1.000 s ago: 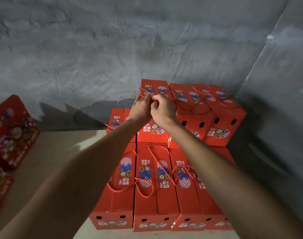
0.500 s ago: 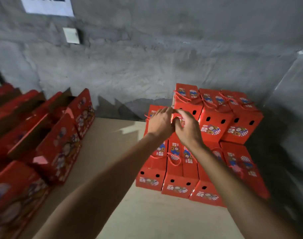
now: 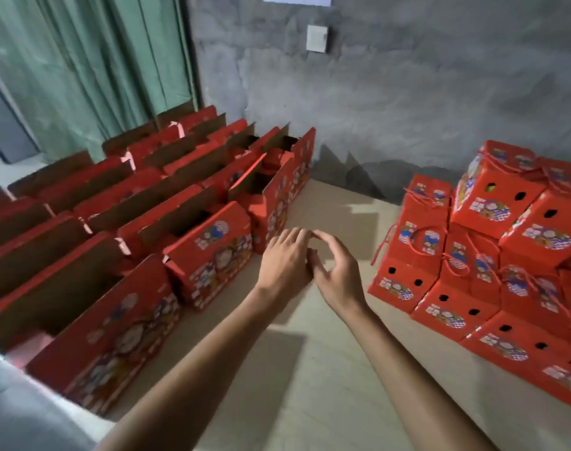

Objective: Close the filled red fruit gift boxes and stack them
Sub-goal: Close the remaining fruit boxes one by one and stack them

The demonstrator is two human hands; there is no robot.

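Observation:
At the right stands a stack of closed red gift boxes with rope handles, two layers high against the grey wall. Rows of red gift boxes with their lids up fill the left side; the nearest open box lies at the lower left, and one with its flaps partly folded sits just left of my hands. My left hand and right hand hover side by side over the bare floor between the two groups. Both hold nothing, with fingers loosely bent.
A beige floor strip runs between the open boxes and the stack. A grey concrete wall with a small white switch plate is behind. A green curtain hangs at the far left.
My hands have left the rope handle on the top box of the stack and come back over the floor. The view has swung left, bringing the rows of open boxes into sight.

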